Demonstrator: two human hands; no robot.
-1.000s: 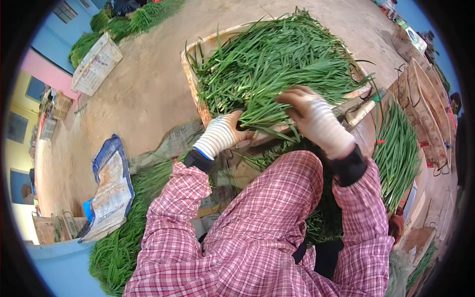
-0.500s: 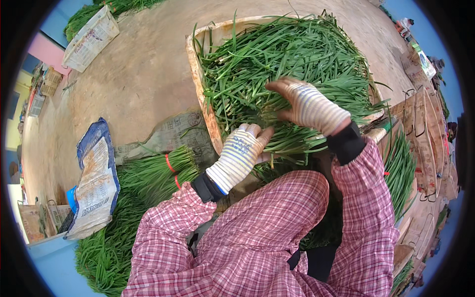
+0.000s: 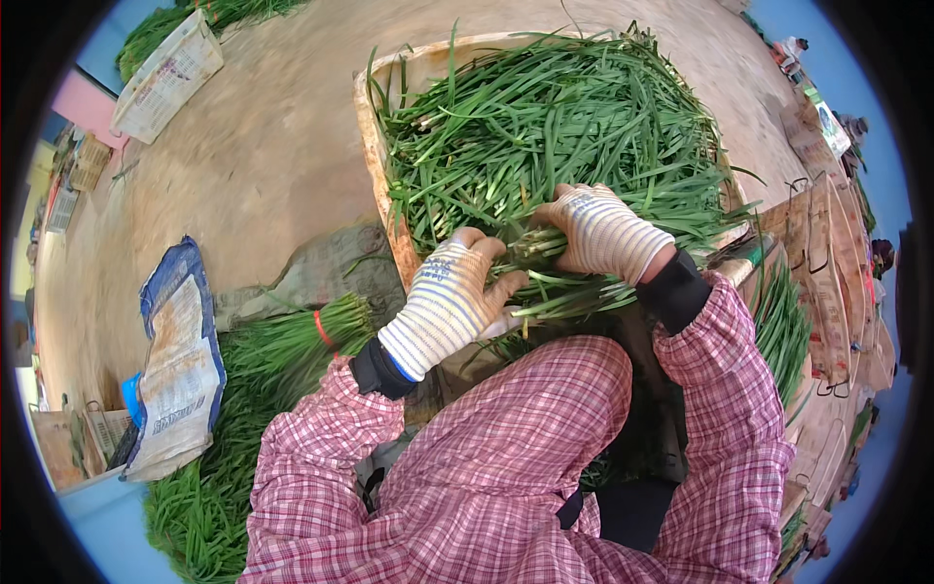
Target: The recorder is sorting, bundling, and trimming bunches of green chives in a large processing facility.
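A worn, pale tub (image 3: pixel 394 229) piled with long green leafy stalks (image 3: pixel 545 117) stands in front of me. Both my hands wear striped knit gloves. My left hand (image 3: pixel 438 302) is at the tub's near left edge, fingers bent round some stalks. My right hand (image 3: pixel 603 234) is closed on stalks at the near side of the pile, its fingertips partly hidden. Tied bundles with red bands (image 3: pixel 336 326) lie left of my plaid-covered knee (image 3: pixel 584 380), and more long stalks (image 3: pixel 778 331) lie to the right.
A blue-edged sack (image 3: pixel 180 360) lies left of the bundles. A white crate (image 3: pixel 165 78) and heaped greens stand at the upper left. Wooden boards or crates (image 3: pixel 827 282) line the right side. People (image 3: pixel 790 54) are small at the far upper right.
Over the last second my right hand has dropped lower and closed on the stalks. My left hand shifted rightward, its fingers curling in beside the right. The view has also shifted.
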